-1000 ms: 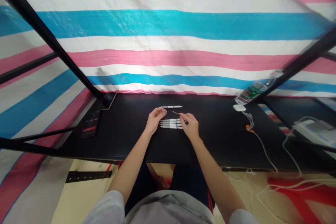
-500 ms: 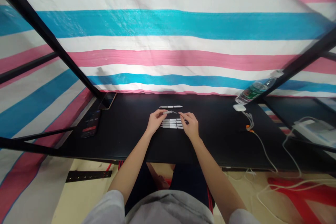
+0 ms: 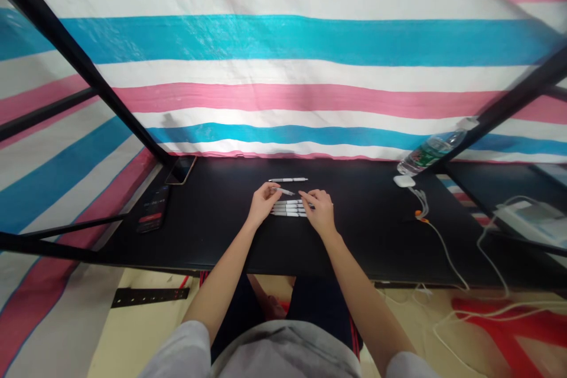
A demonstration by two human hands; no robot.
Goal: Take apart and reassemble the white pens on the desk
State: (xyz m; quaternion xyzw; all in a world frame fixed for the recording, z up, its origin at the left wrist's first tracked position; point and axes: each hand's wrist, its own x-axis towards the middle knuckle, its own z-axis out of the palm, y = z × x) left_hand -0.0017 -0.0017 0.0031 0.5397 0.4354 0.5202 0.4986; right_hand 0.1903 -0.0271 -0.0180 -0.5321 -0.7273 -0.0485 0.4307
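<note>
From my feed: left hand [image 3: 263,202] pinching a slim pen barrel [image 3: 284,191], which juts into the gap between the hands. Beyond it, a single pen [image 3: 287,179]; on the near side, a row of pens [image 3: 287,210]. Right hand [image 3: 321,208]: fingertips just beside the barrel's end; can't tell whether they grip anything.

Lined-up pens [image 3: 287,210], right ends partly hidden

Light grey short sleeves [image 3: 185,347], dark legwear [image 3: 316,301]
</note>
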